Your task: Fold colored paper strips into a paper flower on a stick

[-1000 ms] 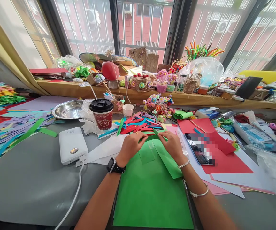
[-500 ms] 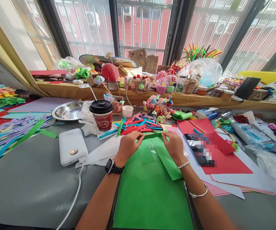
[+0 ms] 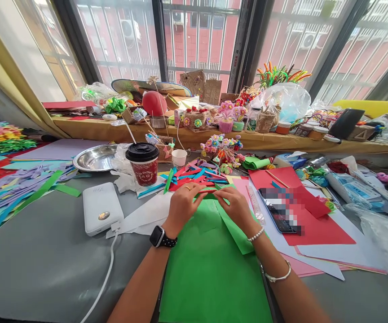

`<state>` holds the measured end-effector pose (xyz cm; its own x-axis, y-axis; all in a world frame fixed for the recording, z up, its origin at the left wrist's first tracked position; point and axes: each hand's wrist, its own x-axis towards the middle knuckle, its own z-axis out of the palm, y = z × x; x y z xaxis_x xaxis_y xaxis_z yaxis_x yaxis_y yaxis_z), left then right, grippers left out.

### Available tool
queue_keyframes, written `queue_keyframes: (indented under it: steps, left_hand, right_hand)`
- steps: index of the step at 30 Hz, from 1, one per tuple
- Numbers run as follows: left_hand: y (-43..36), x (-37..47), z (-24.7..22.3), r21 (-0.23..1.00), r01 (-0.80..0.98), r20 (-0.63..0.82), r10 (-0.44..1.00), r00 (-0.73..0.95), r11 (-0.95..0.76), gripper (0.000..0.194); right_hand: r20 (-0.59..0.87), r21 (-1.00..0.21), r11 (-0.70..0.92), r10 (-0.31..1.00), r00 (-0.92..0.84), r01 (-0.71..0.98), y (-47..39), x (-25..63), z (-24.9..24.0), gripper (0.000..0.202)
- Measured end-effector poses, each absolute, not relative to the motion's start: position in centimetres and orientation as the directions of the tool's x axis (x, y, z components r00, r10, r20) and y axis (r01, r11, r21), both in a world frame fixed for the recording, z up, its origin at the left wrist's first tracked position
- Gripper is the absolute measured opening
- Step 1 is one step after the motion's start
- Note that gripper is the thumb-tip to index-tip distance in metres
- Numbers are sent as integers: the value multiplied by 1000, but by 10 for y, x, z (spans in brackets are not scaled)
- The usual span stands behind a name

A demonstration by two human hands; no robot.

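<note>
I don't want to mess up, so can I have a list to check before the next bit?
1. Big green sheet flat in front of you: ok.
2. Left hand and right hand close together: ok.
3. Firm pinch with both hands: cannot tell, fingers hide too much.
4. Black lid on the dark red cup: ok.
5. Colored strips tidy: not ok, they're jumbled beyond your hands.
6. Phone off the red paper: not ok, it overlaps it.
</note>
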<state>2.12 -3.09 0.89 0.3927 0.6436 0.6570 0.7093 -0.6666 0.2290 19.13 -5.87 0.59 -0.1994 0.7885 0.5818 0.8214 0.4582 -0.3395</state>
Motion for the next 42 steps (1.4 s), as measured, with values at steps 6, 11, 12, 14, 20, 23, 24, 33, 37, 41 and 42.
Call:
queue_keyframes:
  steps: [6,11,12,14,20,23,24,33,37,41,42]
  left_hand:
    - [-31,23,5,246,676,565,669,482,-695,20]
    - [-30,20,7,277,692,583,690,430,-666,18]
    - [-31,20,7,278,683,581,684,441,-676,18]
    - [-31,22,7,276,653,574,666,477,-705,18]
    - [-34,26,5,305,636,555,675,486,-709,21]
    - [-32,23,5,319,691,566,715,410,-649,21]
    - [-30,21,6,320,713,571,728,380,-624,21]
    - [-25,13,5,275,860,628,758,178,-430,22]
    - [-25,16,2,256,910,659,747,84,-327,20]
    - [-25,15,0,249,912,666,741,83,-326,20]
    - [-24,15,0,250,915,670,738,72,-317,20]
  right_hand:
    - [588,-318,469,779,-216,824,-60,189,5,19]
    - [636,-401,371,771,-36,838,-55,201,5,22]
    - [638,-429,389,769,-30,815,-55,201,6,21]
    - [622,-458,447,779,-82,768,-57,198,9,19]
    - [548,-425,466,815,-190,776,-61,188,10,15]
    - [586,-425,419,803,-109,802,-58,193,8,16]
    - [601,-429,399,796,-73,810,-57,197,8,17]
    - [636,-404,336,772,-3,851,-56,201,7,17]
    - [628,-338,319,777,-40,886,-58,197,9,17]
    - [630,-317,321,775,-54,892,-58,197,9,17]
    - [631,-320,315,775,-47,893,-58,198,9,17]
